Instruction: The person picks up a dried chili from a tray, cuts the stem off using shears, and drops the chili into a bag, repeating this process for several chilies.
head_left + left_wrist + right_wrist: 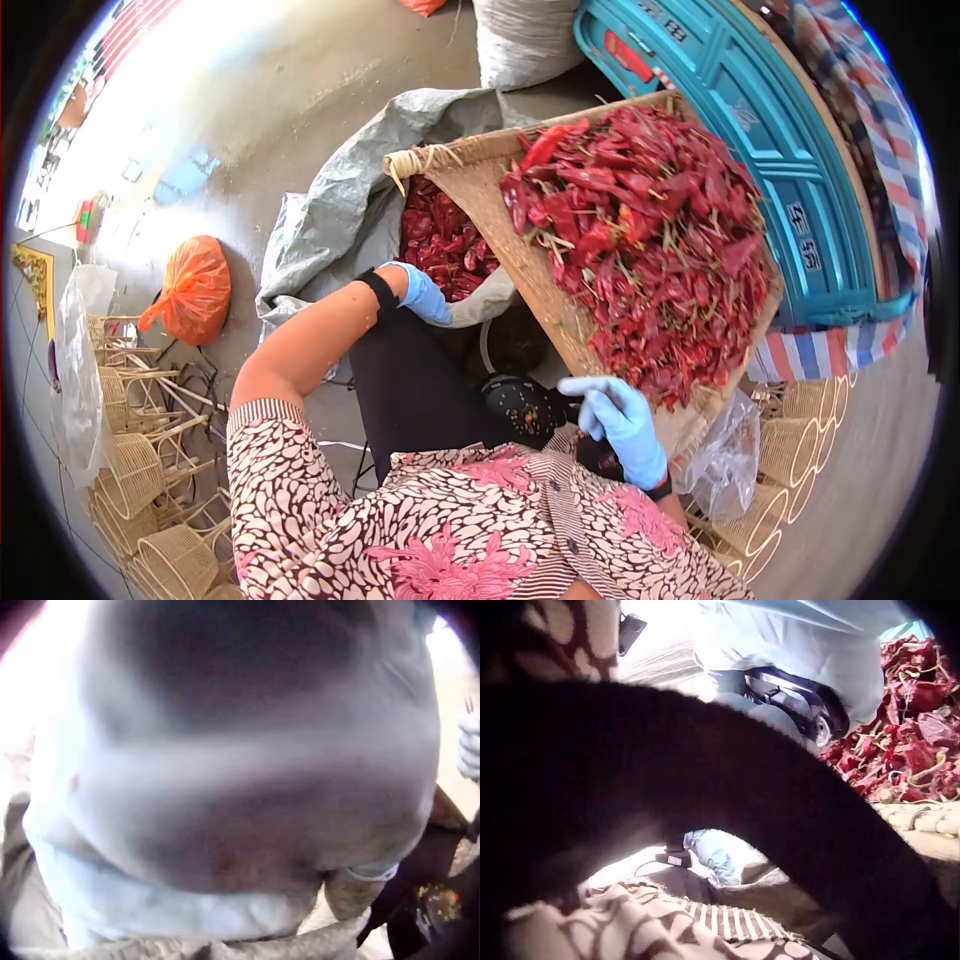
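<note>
Dried red chillies (640,240) with pale stems are heaped on a tilted woven tray (515,225). Left of it, a grey-green sack (340,190) stands open with more red chillies (440,235) inside. My blue-gloved left hand (424,295) lies at the sack's near rim; its fingertips are hidden. In the left wrist view the glove (247,780) is blurred. My gloved right hand (620,425), fingers bent, is beside the tray's near edge. The right wrist view shows its fingers curled round a dark-handled tool (799,697).
Teal crates (790,180) stand behind the tray, with striped cloth (850,350) below. Clear plastic (725,455) hangs by its near corner. An orange bag (195,290) lies on the floor at left. Wicker baskets (130,475) stand at both sides; a white sack (520,40) is at the back.
</note>
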`<state>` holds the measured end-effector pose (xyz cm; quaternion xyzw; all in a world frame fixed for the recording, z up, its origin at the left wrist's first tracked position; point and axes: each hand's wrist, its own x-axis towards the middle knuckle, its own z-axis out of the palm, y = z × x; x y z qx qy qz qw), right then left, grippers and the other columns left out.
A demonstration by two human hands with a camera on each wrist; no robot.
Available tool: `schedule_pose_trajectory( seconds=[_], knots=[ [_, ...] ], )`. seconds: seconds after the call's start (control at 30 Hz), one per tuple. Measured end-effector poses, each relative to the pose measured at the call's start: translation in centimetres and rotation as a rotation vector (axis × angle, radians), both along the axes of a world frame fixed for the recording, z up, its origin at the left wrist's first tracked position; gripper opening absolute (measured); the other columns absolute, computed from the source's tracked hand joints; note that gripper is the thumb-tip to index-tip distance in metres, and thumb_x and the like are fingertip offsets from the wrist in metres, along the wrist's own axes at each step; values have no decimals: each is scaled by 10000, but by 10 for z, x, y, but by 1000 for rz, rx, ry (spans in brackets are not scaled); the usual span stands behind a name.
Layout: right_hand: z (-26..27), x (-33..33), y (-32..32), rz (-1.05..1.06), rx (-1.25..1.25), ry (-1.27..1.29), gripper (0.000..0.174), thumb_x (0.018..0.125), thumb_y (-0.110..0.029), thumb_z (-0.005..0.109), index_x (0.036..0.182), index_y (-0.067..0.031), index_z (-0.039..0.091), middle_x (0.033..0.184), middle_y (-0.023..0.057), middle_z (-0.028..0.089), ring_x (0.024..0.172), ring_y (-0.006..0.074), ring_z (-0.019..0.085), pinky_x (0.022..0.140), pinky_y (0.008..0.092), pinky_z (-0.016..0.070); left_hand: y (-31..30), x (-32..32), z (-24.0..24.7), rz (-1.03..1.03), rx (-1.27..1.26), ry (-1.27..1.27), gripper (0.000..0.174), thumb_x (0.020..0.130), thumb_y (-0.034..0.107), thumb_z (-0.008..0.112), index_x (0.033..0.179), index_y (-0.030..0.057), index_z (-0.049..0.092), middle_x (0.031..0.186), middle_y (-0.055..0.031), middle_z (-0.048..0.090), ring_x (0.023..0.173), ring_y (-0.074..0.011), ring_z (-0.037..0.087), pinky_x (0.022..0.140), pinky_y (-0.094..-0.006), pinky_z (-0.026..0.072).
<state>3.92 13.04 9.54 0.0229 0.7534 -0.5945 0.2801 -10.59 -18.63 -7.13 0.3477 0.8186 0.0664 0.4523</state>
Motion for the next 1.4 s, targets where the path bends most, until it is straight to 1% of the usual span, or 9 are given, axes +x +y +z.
schedule_pose_trajectory(
  seconds=[0.1, 0.13, 0.27, 0.43, 0.63, 0.87, 1.17, 1.3, 1.4],
  knots=[
    [-2, -16, -4, 191, 298, 369, 185, 912, -121, 603, 1077, -80, 674, 755, 66, 678, 628, 115, 644, 572, 253, 490, 0, 1, -37, -80, 79, 245, 334, 945, 321, 444, 1098, 115, 657, 1143, -108, 657, 1023, -335, 632, 850, -408, 511],
    [-11, -25, -4, 214, 456, 722, 186, 874, -122, 637, 1056, -106, 674, 834, 96, 701, 715, 195, 697, 606, 289, 524, 5, 5, -30, 112, -10, 343, 322, 931, 326, 458, 1053, 111, 665, 1124, -113, 661, 1001, -332, 640, 810, -418, 521],
    [-17, -60, -12, 104, 564, 819, 225, 860, -177, 650, 1070, -96, 660, 935, 105, 708, 844, 216, 703, 705, 302, 540, 44, 44, 18, 608, 33, 403, 402, 857, 391, 534, 1002, 38, 660, 1049, -195, 674, 959, -352, 655, 816, -440, 517],
    [-34, -98, -39, 126, 889, 773, 489, 861, -319, 630, 1303, -137, 529, 959, 144, 695, 853, 335, 672, 751, 424, 515, 111, 94, 13, 558, -124, 788, 800, 781, 422, 675, 1416, 58, 353, 1296, -149, 562, 1185, -298, 550, 1095, -530, 253],
    [-36, -152, -83, 206, 996, 796, 570, 870, -280, 595, 1345, -17, 423, 884, 207, 678, 829, 378, 661, 730, 484, 499, 124, 90, -17, 635, -284, 750, 554, 880, 237, 554, 1393, 61, 443, 1130, -115, 663, 1115, -285, 595, 1103, -520, 247],
    [-55, -212, -105, 230, 1113, 793, 228, 854, -166, 532, 888, -62, 732, 935, 186, 700, 882, 353, 685, 738, 461, 539, 114, 90, -20, 801, -222, 945, 306, 855, 173, 543, 1144, 80, 581, 1004, -117, 675, 1011, -282, 615, 965, -453, 382],
    [-40, -212, -109, 169, 1124, 898, 242, 821, -214, 560, 974, -66, 676, 918, 184, 685, 863, 360, 666, 743, 459, 514, 75, 86, 8, 1281, 550, 1438, 285, 815, 101, 594, 1097, 109, 638, 816, -126, 660, 748, -322, 621, 683, -447, 498],
    [11, -140, -78, 75, 792, 1301, 218, 835, -268, 578, 993, -135, 648, 902, 103, 670, 816, 324, 650, 694, 437, 501, 72, 89, 29, 1361, 1091, 1190, 389, 853, 61, 619, 1239, 72, 568, 1008, -125, 671, 929, -263, 645, 840, -396, 496],
    [18, -88, -54, 31, 393, 1124, 198, 835, -215, 641, 1001, -107, 656, 898, 98, 670, 781, 251, 661, 667, 344, 508, 98, 117, 88, 1132, 1253, 959, 678, 817, 83, 705, 1414, 43, 385, 1229, -138, 576, 1121, -247, 574, 977, -350, 438]
  ],
)
